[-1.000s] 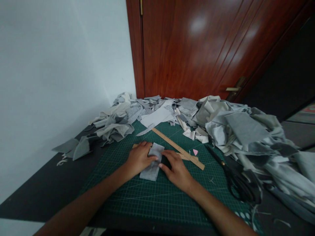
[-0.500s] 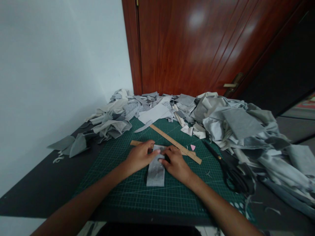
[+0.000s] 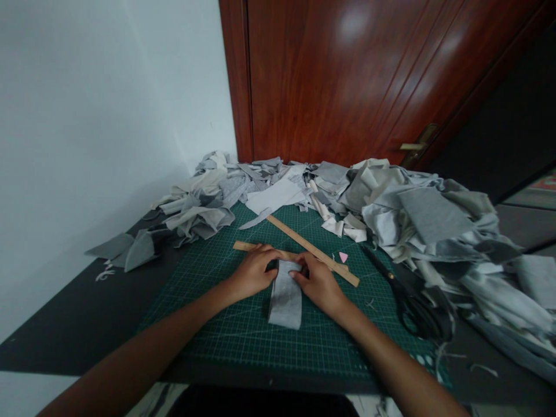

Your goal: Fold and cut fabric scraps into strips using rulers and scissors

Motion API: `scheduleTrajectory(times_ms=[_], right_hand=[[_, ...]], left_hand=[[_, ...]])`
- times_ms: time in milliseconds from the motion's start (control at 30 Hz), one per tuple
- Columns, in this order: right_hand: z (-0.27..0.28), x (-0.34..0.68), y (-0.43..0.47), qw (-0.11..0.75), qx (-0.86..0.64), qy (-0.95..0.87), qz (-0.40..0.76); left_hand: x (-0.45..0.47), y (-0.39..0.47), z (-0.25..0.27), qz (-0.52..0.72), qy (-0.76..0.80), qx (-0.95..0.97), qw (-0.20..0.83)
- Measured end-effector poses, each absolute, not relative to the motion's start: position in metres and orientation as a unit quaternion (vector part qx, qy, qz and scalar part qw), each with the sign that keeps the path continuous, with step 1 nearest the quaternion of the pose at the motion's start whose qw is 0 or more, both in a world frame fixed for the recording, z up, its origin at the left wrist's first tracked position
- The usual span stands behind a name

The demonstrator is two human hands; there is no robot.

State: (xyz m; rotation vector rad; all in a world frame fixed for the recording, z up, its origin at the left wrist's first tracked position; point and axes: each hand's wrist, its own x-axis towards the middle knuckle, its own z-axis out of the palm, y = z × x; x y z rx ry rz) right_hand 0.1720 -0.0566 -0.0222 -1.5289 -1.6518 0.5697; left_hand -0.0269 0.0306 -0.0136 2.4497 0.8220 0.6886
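Note:
A folded strip of grey cloth (image 3: 285, 298) lies over the green cutting mat (image 3: 226, 341), its near end toward me. My left hand (image 3: 256, 270) pinches the strip's far left corner between thumb and fingers. At the far right corner, my right hand (image 3: 316, 278) grips the same cloth, thumb on top. Just beyond my fingers, two wooden rulers cross: one ruler (image 3: 299, 238) slants down to the right, and the other ruler (image 3: 243, 246) passes partly hidden behind my hands. A pink triangular piece of chalk (image 3: 343, 257) sits right of my right hand.
Black scissors (image 3: 408, 304) lie on the mat's right side. Heaps of grey cloth scraps (image 3: 434, 214) line the back and right, with another scrap pile (image 3: 197, 217) at left. A white sheet (image 3: 275, 196) rests at the back. Beyond stand a wooden door (image 3: 339, 87) and white wall (image 3: 108, 116).
Both hands have shifted to the far corners of the cloth strip, with my left thumb drawn off its middle. The strip has moved slightly right and tilted; the whole view has shifted a little.

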Motion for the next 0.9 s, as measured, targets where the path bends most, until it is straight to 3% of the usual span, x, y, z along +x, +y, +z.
scheduleTrajectory(times_ms=[267,500,800,900], right_hand=[[-0.018,0.167,-0.059,0.365,-0.640,-0.648,0.189],[-0.021,0.172,-0.057,0.358,-0.634,-0.666,0.163],[-0.015,0.169,-0.065,0.355,-0.619,-0.692,0.106],[-0.004,0.170,-0.070,0.358,-0.581,-0.712,0.163]], left_hand=[[-0.027,0.042,-0.011,0.288,0.330,0.828,0.350],[-0.024,0.035,-0.016,0.270,0.316,0.867,0.276],[-0.024,0.037,-0.019,0.273,0.305,0.865,0.289],[-0.025,0.036,-0.014,0.261,0.319,0.866,0.283]])
